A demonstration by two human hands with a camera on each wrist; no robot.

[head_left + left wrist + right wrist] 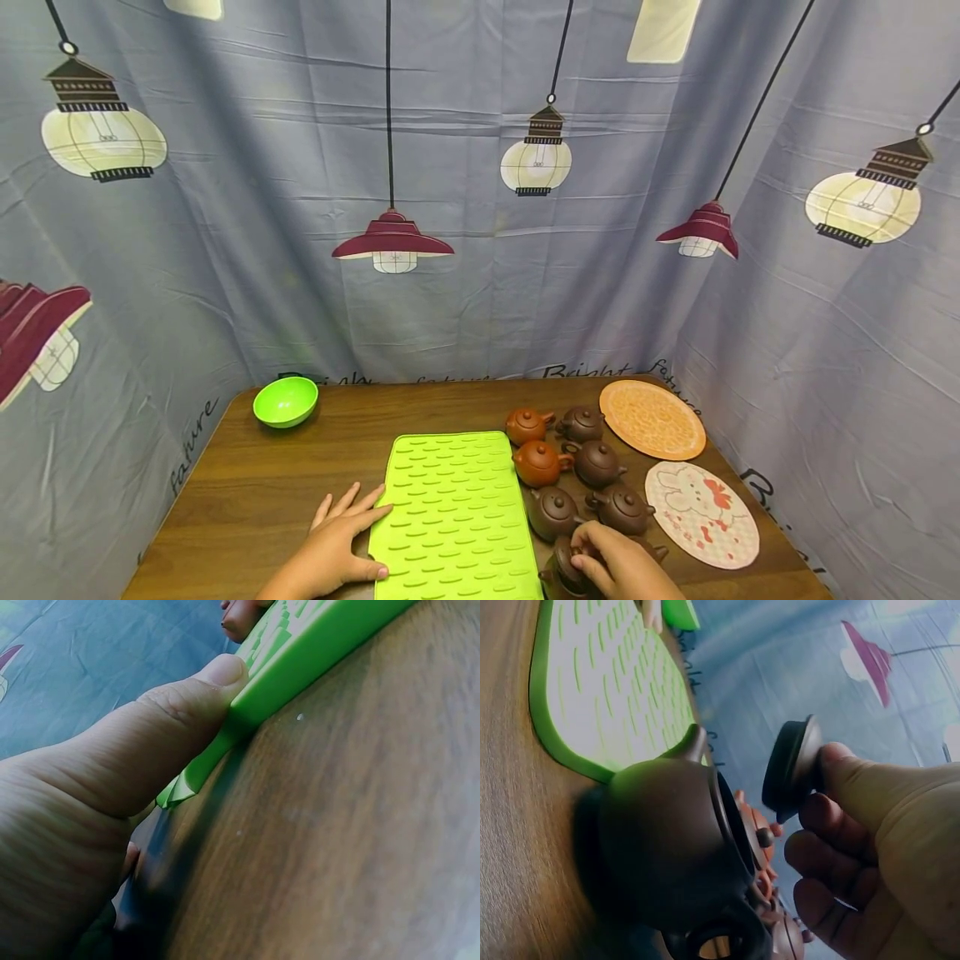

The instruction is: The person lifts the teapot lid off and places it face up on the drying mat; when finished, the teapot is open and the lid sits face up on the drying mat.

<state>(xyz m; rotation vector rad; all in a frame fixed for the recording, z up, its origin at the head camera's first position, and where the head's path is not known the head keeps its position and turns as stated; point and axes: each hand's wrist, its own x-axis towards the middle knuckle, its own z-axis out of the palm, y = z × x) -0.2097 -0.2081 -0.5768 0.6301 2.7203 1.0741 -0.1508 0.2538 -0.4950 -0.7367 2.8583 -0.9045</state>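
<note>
Between thumb and fingers, my right hand (622,567) pinches a dark brown teapot lid (789,769) by its knob. The lid is raised off a dark brown teapot (667,840), whose round mouth is uncovered in the right wrist view. This teapot stands near the table's front, beside the bright green drying mat (453,517). My left hand (330,546) rests at the mat's left edge with its fingers spread. In the left wrist view the left thumb (217,675) touches the mat's raised rim.
Right of the mat, two reddish-orange teapots (540,463) and several dark brown teapots (597,462) stand close together in two columns. An orange round mat (652,419) and a rabbit-print round mat (701,515) lie farther right. A green bowl (286,402) sits at the back left.
</note>
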